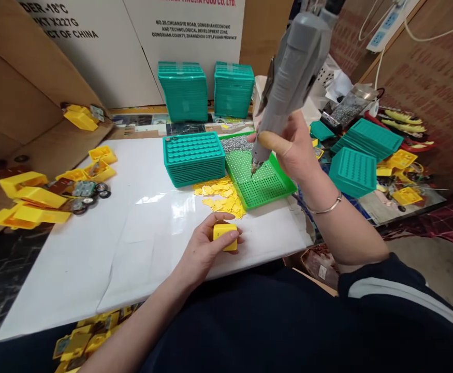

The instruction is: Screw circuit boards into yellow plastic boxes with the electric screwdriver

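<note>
Between the thumb and fingers of my left hand [205, 246] is a small yellow plastic case [223, 231], held just above the front of the white tabletop. My right hand [294, 147] wraps round a grey electric screwdriver [286, 72], whose bit points down over a bright green perforated tray [263, 184]. Small silver screws [237, 143] lie heaped at the tray's far end. Flat yellow pieces [222, 196] are spread on the table beside the tray, close beyond my left hand.
A stack of teal trays [193, 158] stands left of the green tray, with wrapped teal stacks [185, 90] behind. Yellow cases [35, 199] and small wheels [102, 189] lie at the left. More teal trays [352, 168] stand at the right. A white sheet [141, 233] covers the tabletop.
</note>
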`<state>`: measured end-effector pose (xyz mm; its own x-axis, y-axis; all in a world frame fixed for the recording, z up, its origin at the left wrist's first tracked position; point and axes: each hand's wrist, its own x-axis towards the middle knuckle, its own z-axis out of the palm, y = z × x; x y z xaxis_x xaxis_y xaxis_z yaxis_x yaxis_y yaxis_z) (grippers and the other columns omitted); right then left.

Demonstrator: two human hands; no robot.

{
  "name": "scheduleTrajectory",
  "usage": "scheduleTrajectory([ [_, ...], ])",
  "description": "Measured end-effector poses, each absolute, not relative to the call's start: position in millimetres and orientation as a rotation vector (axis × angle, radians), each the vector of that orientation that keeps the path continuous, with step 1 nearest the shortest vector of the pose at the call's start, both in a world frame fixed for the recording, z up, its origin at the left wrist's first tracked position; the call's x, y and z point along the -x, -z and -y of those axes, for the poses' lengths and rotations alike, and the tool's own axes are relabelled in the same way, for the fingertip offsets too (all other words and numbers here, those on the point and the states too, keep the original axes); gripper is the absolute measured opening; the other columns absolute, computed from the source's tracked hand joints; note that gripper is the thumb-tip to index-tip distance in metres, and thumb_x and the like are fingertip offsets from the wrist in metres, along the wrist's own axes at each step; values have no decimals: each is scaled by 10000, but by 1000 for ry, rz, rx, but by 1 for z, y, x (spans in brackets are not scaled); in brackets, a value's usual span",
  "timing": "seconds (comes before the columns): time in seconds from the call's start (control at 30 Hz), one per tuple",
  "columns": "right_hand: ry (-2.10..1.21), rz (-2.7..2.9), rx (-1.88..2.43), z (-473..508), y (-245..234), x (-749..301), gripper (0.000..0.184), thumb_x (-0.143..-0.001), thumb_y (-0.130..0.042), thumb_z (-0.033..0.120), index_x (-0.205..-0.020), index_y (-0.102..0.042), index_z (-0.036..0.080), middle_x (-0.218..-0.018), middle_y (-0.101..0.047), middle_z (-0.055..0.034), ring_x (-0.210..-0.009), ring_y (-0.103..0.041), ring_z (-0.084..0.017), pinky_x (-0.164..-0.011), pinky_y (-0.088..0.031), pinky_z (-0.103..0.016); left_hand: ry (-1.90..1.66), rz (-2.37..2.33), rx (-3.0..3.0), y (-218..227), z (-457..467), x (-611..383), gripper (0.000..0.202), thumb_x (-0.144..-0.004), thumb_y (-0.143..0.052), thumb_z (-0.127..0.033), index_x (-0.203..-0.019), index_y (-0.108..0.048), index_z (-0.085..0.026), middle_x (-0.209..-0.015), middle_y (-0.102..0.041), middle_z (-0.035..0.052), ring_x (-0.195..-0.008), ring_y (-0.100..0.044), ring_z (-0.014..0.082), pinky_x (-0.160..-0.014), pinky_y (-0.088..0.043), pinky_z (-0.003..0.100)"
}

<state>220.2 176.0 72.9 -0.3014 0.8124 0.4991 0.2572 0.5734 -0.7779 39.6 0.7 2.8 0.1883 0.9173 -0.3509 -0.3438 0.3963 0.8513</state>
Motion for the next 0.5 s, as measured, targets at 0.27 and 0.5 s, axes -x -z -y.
scheduleTrajectory([
  [0.27,-673,1609,905,-184,-39,-207,555,-836,-523,630,-1265,-429,292,-902,-578,2,-551,-541,-80,-536,-484,-248,-1011,-1070,-690,-7,-2,-41,312,-738,-761,-356,-937,-598,-179,-850,-680,44,-796,-667,191,-598,-569,272],
  [0.5,-771,1480,764,-191,-29,-205,416,-790,-614,592,-1027,-542,258,-696,-534,54,-471,-503,-78,-480,-456,-241,-992,-1069,-702,-6,-2,-40,283,-777,-734,-340,-963,-589,-184,-868,-675,35,-812,-663,181,-612,-573,270],
])
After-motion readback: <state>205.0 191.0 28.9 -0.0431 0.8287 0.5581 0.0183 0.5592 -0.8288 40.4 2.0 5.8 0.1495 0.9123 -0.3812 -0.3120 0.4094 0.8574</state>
